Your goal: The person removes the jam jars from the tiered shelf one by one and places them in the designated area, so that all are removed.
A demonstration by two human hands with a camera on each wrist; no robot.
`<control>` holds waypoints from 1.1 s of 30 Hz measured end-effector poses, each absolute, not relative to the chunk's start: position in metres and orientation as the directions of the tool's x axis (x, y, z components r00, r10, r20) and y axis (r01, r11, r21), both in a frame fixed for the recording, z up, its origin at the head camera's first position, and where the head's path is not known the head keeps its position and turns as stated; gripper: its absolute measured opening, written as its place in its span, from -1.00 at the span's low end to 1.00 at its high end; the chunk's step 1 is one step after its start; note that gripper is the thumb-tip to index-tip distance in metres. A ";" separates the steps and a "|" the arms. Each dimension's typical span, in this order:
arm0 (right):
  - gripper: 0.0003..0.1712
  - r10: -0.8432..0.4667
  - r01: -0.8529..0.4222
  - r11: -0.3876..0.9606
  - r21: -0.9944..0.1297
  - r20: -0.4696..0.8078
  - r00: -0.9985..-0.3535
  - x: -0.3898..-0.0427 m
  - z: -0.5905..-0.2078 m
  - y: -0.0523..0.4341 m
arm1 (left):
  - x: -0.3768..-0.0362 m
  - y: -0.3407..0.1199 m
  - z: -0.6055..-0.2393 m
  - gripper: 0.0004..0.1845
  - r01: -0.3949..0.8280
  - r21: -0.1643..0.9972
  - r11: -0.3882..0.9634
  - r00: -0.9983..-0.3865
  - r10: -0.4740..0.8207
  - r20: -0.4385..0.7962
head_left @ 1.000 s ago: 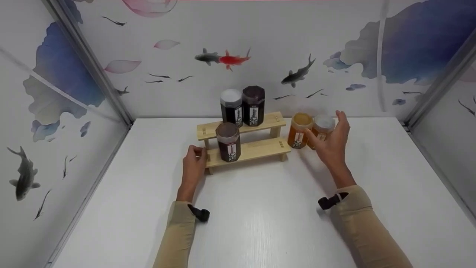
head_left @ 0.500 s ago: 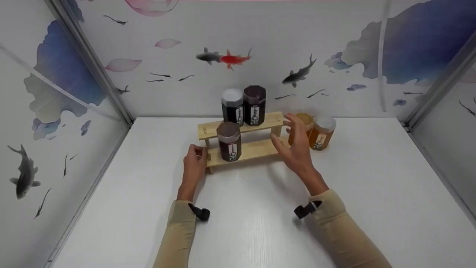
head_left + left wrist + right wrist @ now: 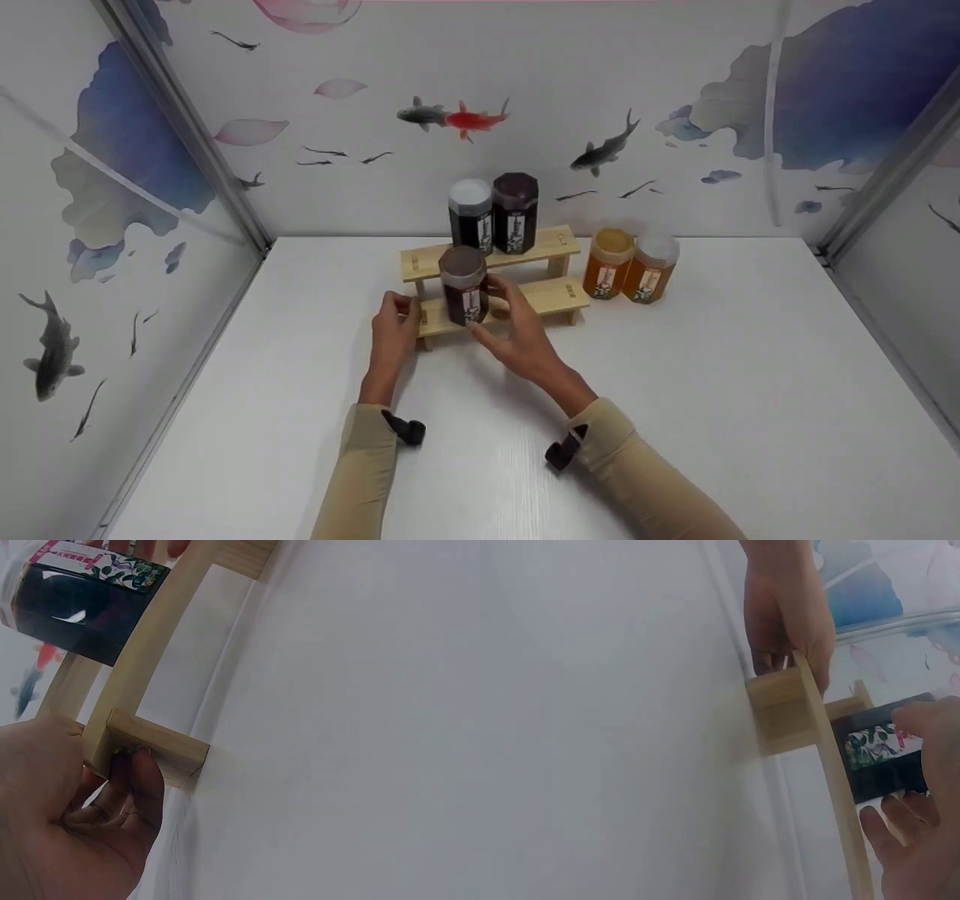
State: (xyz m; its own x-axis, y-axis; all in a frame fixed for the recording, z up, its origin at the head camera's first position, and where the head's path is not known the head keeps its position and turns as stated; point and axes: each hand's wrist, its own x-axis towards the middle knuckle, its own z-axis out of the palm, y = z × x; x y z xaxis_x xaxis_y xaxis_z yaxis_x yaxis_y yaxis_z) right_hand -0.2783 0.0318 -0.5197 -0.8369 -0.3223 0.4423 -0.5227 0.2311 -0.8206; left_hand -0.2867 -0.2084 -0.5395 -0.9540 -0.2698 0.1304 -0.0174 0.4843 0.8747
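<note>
A light wooden stepped rack (image 3: 544, 296) stands near the back of the table. My left hand (image 3: 392, 326) pinches the left end of its lower shelf, the thumb and fingers bent about the wood in the left wrist view. Close by, a dark jar (image 3: 463, 285) with a brownish lid stands upright on that shelf. My right hand (image 3: 525, 337) reaches about this jar from the right, fingers spread. In the right wrist view the thumb (image 3: 919, 718) lies over the label and the fingertips (image 3: 870, 819) are beside the jar; how firmly they touch is unclear.
On the upper shelf, a white-lidded dark jar (image 3: 470, 214) stands beside a purple-lidded dark jar (image 3: 515, 214). Right of the rack, two amber jars (image 3: 609, 262) stand on the white table (image 3: 660, 420). Printed walls (image 3: 300, 187) enclose the back and sides.
My right hand has swept left from the amber jars, past the rack's right end, to the dark jar on the lower shelf. The left hand and the jars have stayed put.
</note>
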 end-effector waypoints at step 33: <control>-0.06 -0.130 -0.430 0.185 -0.884 0.412 -0.902 -0.283 -0.519 0.029 | -0.285 -0.208 -0.540 -0.79 -0.002 0.871 0.491 -0.952 -0.268 0.150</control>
